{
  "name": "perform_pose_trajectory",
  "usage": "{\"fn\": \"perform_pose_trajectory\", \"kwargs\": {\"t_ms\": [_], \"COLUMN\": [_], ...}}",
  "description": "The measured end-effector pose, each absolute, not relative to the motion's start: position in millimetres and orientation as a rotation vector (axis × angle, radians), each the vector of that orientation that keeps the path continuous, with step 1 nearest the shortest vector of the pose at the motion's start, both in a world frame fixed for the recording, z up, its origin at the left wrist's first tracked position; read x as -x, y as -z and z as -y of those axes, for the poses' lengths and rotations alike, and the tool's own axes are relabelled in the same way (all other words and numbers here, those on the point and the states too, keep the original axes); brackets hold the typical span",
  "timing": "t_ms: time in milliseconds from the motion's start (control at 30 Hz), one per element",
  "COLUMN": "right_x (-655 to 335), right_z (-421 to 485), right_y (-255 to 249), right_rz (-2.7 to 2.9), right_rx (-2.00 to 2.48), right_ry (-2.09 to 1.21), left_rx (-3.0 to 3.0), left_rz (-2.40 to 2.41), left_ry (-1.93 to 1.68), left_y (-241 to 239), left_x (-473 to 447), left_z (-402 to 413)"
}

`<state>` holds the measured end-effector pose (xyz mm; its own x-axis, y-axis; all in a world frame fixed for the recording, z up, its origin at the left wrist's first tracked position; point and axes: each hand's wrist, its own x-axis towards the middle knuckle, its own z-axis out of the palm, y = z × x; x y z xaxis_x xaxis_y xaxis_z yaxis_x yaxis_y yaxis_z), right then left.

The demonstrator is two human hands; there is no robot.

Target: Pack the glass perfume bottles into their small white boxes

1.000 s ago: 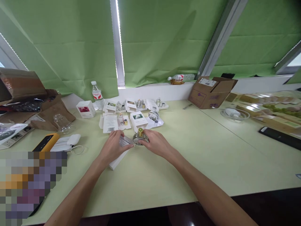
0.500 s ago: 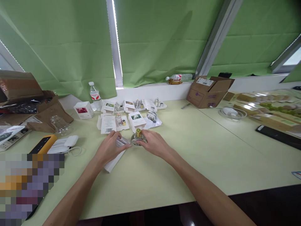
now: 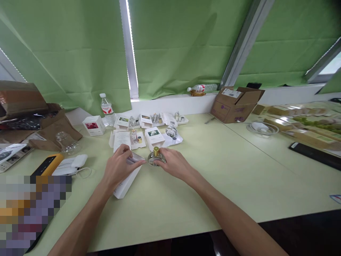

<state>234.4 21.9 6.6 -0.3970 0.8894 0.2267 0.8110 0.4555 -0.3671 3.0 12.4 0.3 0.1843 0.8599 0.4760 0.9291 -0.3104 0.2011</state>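
The right hand's [image 3: 174, 162] fingers grip a perfume bottle [image 3: 152, 159], just in front of the flower-picture box [image 3: 154, 138]; the left hand's [image 3: 118, 164] fingers hold a white carton [image 3: 128, 183], left of that box and nearer.

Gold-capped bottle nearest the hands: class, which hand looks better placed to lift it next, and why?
Likely the right hand: it grips the gold-capped bottle, while the left hand holds white packaging.
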Motion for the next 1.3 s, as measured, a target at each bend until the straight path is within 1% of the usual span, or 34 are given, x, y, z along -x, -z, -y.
{"fn": "perform_pose_trajectory", "kwargs": {"t_ms": [267,400,533,700,800,1033,1167,1300], "right_x": [-234,-235,-237,-232,-225,-213,-208,-207], "right_z": [-22,-22,-19,-7,2,21,24,20], "right_y": [-6,-12,-23,-33,-35,-41,-37,-31], "right_rz": [2.298,2.156,1.848,1.507,1.368,1.314,1.343,1.383], "right_rx": [1.456,1.442,1.418,1.123,0.978,0.776,0.794,0.92], "right_ry": [-0.271,-0.309,-0.453,-0.848,-0.983,-1.159,-1.196,-1.134], "left_rx": [2.265,2.222,2.186,2.12,2.077,1.958,1.938,1.962], "left_rz": [1.626,1.544,1.424,1.395,1.293,0.794,0.725,0.729], "left_ry": [0.972,1.11,1.247,1.36,1.357,1.382,1.392,1.425], "left_y": [-2,-3,-5,-1,2,-2,-3,-3], "left_x": [-1,0,0,-3,-8,-19,-20,-19], "left_z": [-11,-9,-5,0,3,1,0,2]}}
